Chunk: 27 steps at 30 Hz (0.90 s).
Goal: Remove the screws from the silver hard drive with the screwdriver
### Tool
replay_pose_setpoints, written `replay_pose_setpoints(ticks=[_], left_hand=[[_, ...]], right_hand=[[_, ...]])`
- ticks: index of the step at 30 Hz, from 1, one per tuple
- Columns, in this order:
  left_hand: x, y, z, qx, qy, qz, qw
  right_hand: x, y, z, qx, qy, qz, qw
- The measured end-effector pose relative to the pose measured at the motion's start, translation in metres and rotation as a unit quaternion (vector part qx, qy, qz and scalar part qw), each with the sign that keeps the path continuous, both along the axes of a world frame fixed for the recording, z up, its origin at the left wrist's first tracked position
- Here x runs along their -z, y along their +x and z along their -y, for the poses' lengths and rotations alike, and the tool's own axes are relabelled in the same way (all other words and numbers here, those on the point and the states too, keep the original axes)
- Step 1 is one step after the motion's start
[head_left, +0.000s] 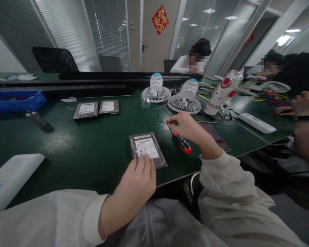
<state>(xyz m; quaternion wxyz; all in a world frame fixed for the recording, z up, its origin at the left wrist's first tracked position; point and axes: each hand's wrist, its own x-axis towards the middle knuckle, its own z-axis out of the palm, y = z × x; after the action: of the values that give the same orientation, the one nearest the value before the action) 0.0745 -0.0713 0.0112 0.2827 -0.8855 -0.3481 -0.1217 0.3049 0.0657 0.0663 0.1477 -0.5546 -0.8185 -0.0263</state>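
Observation:
A hard drive (147, 148) with a white label lies flat near the front edge of the green table (98, 144). My left hand (137, 181) rests on its near end, fingers together and pressing down. My right hand (186, 126) is closed around a screwdriver (181, 142) with a red and black handle, its tip pointing toward several small loose screws (157, 120) on the table. The screwdriver is to the right of the drive and not touching it.
Two more hard drives (86, 110) (109, 106) lie at the back left. Two small fans (156, 90) (186, 97), a white and red bottle (220, 94), a blue bin (14, 100) and a white box (9, 178) stand around. A co-worker's arm (305, 116) is at right.

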Motion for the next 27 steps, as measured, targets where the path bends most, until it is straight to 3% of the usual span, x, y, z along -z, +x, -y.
replay_pose_setpoints(ticks=[4, 11, 18, 27], left_hand=[[0.006, 0.0, 0.002, 0.012, -0.014, -0.015, 1.0], [0.009, 0.0, 0.0, 0.018, -0.006, -0.007, 1.0], [0.004, 0.001, -0.016, 0.007, -0.013, -0.028, 0.999], [0.007, 0.001, -0.018, 0.003, -0.003, -0.037, 0.999]], right_hand=[[0.006, -0.012, -0.035, -0.041, -0.022, 0.034, 0.998], [0.017, -0.023, -0.074, -0.043, -0.055, 0.07, 0.995], [0.033, -0.022, -0.083, -0.036, -0.059, 0.068, 0.995], [0.037, -0.026, -0.079, -0.041, -0.043, 0.073, 0.996]])
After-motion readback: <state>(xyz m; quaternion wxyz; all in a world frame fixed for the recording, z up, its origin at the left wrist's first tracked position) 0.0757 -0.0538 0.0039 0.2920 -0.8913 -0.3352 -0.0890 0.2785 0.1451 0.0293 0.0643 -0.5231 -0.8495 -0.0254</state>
